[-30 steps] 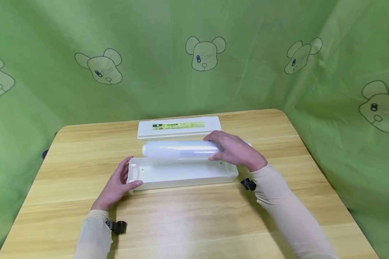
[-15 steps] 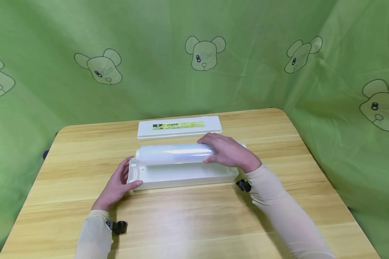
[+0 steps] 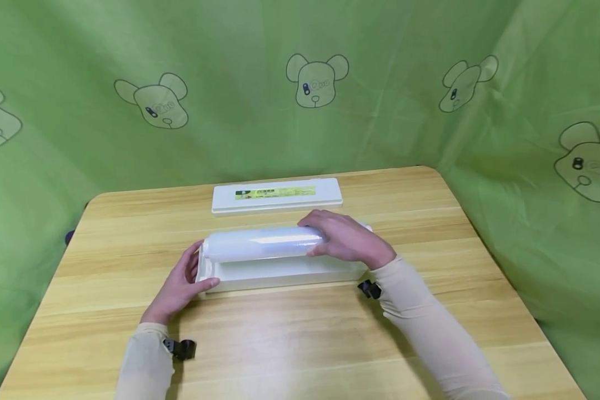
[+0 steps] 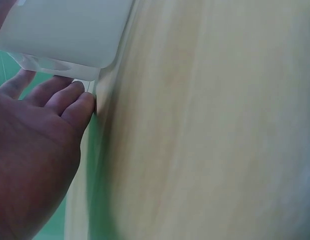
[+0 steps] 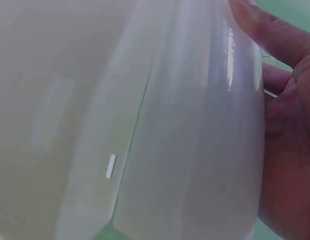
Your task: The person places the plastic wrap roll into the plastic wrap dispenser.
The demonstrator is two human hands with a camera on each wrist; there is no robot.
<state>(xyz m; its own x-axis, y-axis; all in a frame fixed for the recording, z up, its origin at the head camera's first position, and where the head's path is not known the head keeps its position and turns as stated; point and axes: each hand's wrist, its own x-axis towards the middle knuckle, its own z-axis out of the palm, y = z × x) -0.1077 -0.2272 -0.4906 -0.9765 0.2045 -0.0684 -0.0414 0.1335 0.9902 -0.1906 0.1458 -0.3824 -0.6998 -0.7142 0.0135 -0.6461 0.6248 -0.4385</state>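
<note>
My right hand (image 3: 347,238) grips a thick roll of clear plastic wrap (image 3: 255,244) near its right end, thumb in front and fingers over the back. The roll lies lengthwise over the back part of a long white open box (image 3: 285,280), its left end right at the box's left end wall. In the right wrist view the shiny wrap (image 5: 195,130) fills much of the frame beside the thumb. My left hand (image 3: 180,283) holds the box's left end, thumb on the front edge and fingers round behind. In the left wrist view those fingertips (image 4: 77,102) touch the end of the box (image 4: 64,32).
A long white lid (image 3: 275,203) with a yellow-green label lies flat behind the box. All of this is on a wood-grain table (image 3: 280,344). A green curtain (image 3: 240,122) with bear-head drawings hangs behind the table and at both sides.
My right hand has moved left and toward me, carrying the wrap roll from behind the box to over its back part. The left hand has stayed on the box's end.
</note>
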